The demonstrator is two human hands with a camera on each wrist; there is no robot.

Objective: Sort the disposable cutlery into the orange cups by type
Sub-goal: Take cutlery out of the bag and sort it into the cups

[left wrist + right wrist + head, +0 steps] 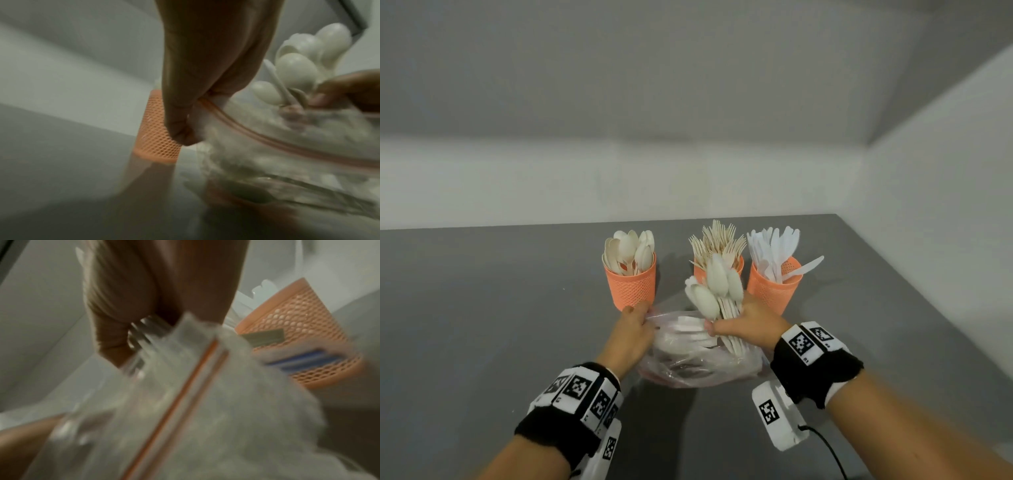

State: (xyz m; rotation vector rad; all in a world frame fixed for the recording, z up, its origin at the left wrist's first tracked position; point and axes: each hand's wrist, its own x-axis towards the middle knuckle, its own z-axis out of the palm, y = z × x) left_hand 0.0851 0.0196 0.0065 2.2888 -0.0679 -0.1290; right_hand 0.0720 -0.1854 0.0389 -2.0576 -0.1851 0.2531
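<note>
Between the two hands: a clear bag [698, 359] with a zip edge lies on the grey table [482, 308], some cutlery left inside.
Right hand [748, 325]: fingers curled tight round a bundle of spoons [717, 291], handles in the fist, bowls fanned up and away from the knuckles.
Left hand [633, 329]: thumb and fingers pinch the bag's rim, holding the mouth open.
Beyond the left fingertips: the spoon cup [631, 284], just past them, already well filled.
Beyond the right knuckles: the fork cup [736, 265], partly hidden by the bundle; the knife cup [774, 287] stands to its right, one knife leaning out over the rim.
Step in hand: judged to be carrying the bundle to the spoon cup.
To do it well: lift the handles clear of the bag first, keep the pinch on the rim so the bag stays down, then lower the spoons handles-first.
Risk: the cup is crowded and light; a slanted entry may tip it or push spoons out.
</note>
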